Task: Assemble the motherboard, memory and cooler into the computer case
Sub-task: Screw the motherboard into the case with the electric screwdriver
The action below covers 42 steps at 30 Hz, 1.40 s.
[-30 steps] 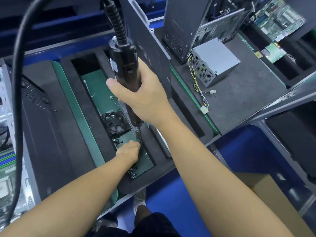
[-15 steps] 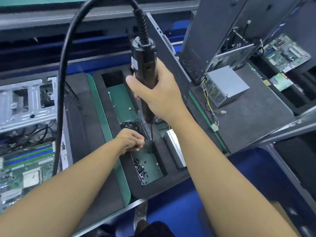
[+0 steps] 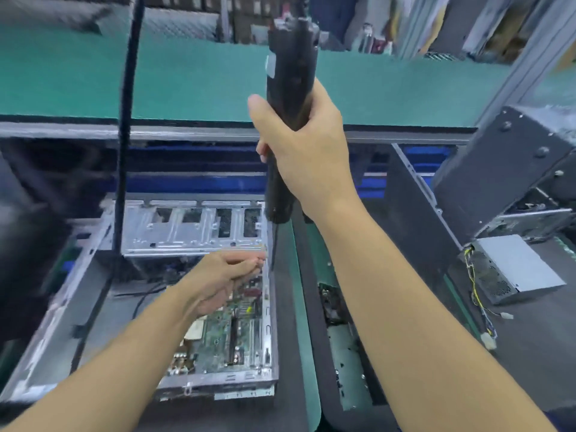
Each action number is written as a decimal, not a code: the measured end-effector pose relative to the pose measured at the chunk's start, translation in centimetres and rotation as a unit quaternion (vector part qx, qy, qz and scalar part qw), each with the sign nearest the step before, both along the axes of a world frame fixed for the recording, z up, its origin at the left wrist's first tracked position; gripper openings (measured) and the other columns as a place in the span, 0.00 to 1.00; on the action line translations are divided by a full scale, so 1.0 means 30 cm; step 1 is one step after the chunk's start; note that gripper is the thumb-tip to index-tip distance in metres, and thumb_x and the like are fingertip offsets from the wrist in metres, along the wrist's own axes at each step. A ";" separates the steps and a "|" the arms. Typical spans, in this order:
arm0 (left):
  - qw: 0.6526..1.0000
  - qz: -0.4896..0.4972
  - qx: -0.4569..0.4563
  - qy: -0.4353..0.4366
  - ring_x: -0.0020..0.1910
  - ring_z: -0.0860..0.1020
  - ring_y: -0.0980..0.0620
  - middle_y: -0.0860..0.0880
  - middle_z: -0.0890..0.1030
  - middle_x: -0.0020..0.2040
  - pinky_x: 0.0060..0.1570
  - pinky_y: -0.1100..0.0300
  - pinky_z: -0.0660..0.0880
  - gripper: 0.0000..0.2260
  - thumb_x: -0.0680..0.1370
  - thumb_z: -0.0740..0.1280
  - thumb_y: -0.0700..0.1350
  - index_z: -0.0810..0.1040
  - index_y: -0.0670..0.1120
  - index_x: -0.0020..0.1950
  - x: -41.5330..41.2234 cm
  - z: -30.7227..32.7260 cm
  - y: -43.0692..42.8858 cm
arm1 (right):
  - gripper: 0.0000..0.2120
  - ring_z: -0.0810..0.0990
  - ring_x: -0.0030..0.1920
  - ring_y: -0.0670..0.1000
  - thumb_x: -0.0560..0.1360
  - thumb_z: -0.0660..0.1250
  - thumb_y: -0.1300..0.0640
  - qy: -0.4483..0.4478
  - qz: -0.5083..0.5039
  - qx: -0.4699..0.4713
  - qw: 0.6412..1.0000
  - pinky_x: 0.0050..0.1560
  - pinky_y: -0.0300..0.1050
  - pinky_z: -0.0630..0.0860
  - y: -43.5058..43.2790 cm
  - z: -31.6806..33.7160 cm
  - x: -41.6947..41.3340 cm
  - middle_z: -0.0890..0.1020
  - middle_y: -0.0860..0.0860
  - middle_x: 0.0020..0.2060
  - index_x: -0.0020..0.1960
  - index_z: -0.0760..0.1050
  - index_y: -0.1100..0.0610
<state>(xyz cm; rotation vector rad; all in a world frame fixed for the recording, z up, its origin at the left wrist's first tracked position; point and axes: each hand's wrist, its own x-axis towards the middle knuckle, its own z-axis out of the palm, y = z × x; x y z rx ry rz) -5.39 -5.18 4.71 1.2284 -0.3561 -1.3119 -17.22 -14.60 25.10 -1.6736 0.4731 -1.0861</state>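
Body in view = 2 arms only. Left forearm (image 3: 109, 363) at 7 o'clock of frame, right forearm (image 3: 405, 307) at 5 o'clock. Both bare fm wrist to frame edge, smooth, slim. Right one fills more of frame, wrist crease + tendon lines sharp. Left grip (image 3: 223, 277) bare, fingertips (image 3: 254, 263) motion-blurred, nails unreadable. Right grip (image 3: 304, 141) bare, knuckles clear, thumb (image 3: 256, 104) w/ rounded tip at its 11 o'clock. What's worn higher up: can't tell.
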 end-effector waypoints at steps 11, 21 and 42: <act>0.993 0.077 0.001 0.085 0.42 0.85 0.48 0.38 0.85 0.47 0.38 0.61 0.81 0.08 0.70 0.71 0.36 0.84 0.37 0.48 0.163 -0.110 0.212 | 0.10 0.77 0.30 0.50 0.77 0.71 0.56 -0.010 0.005 0.020 1.000 0.36 0.49 0.80 0.153 0.011 0.273 0.77 0.49 0.33 0.49 0.73 0.61; 0.989 0.055 -0.029 0.133 0.42 0.85 0.47 0.38 0.84 0.45 0.39 0.60 0.82 0.07 0.70 0.70 0.34 0.86 0.41 0.43 0.196 -0.155 0.222 | 0.08 0.77 0.31 0.49 0.78 0.70 0.57 -0.004 -0.028 0.036 0.999 0.34 0.41 0.78 0.161 -0.044 0.314 0.76 0.43 0.32 0.45 0.71 0.52; 0.959 0.040 -0.052 0.275 0.39 0.83 0.50 0.42 0.82 0.42 0.39 0.60 0.82 0.07 0.72 0.69 0.32 0.86 0.41 0.42 0.164 -0.156 0.172 | 0.07 0.78 0.30 0.50 0.77 0.70 0.56 -0.022 -0.062 0.044 0.997 0.35 0.46 0.79 0.109 -0.056 0.292 0.77 0.43 0.33 0.46 0.72 0.54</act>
